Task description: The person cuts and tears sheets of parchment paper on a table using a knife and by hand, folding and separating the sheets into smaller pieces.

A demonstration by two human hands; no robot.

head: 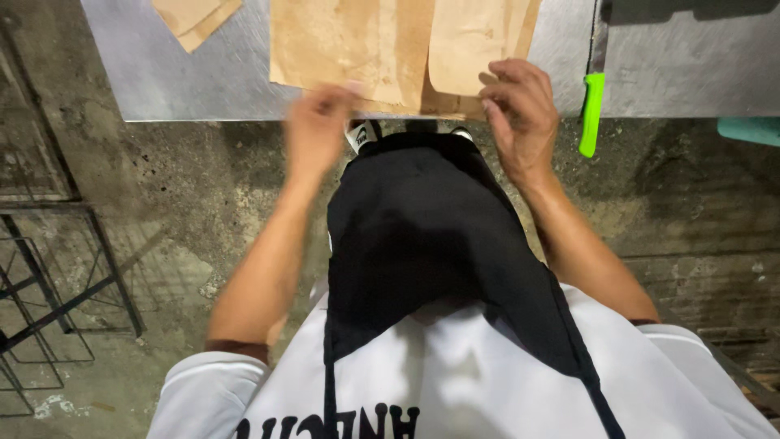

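Note:
Brown paper sheets [357,41] lie overlapped on a metal table [162,73], reaching its near edge. My left hand [318,128] is blurred at that edge, its fingers pinched on the lower edge of the large sheet. My right hand [520,110] rests with bent fingers on the lower corner of a second brown sheet [467,45] that lies over the first. Both forearms reach forward from a white shirt and black apron.
A knife with a bright green handle [592,114] sticks out over the table edge right of my right hand. More brown paper [195,18] lies at the table's far left. A teal object [751,128] shows at the right edge. A black wire rack [57,284] stands on the concrete floor at left.

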